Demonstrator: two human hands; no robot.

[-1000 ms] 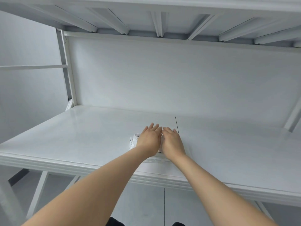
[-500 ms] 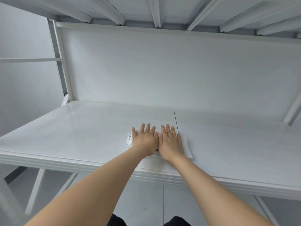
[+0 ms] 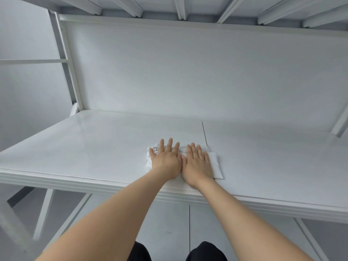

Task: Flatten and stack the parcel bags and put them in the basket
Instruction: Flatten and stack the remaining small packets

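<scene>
A white parcel bag (image 3: 216, 165) is lying flat on the white table (image 3: 94, 144), close to the table's near edge and roughly midway along it. Both hands are pressing down on it, palms down and side by side, with their inner edges touching. The left hand (image 3: 166, 162) is covering the bag's left part, its fingers straight and slightly fanned, curling round nothing. The right hand (image 3: 196, 166) is covering the middle, its fingers straight and held close together, likewise grasping nothing. The bag is looking thin and glossy, like soft plastic. Its left end is sticking out past the left hand and is showing wrinkles, while its right end is poking out beyond the right hand, smoother, with a faint crease. A printed label (image 3: 156, 149) with dark characters is peeking out around the left fingers; the print is too small to read. A thin dark seam (image 3: 204, 132) in the table is running from the table's far side toward the bag, ending just behind the right fingertips. Both bare forearms are reaching over the table's near edge.
</scene>
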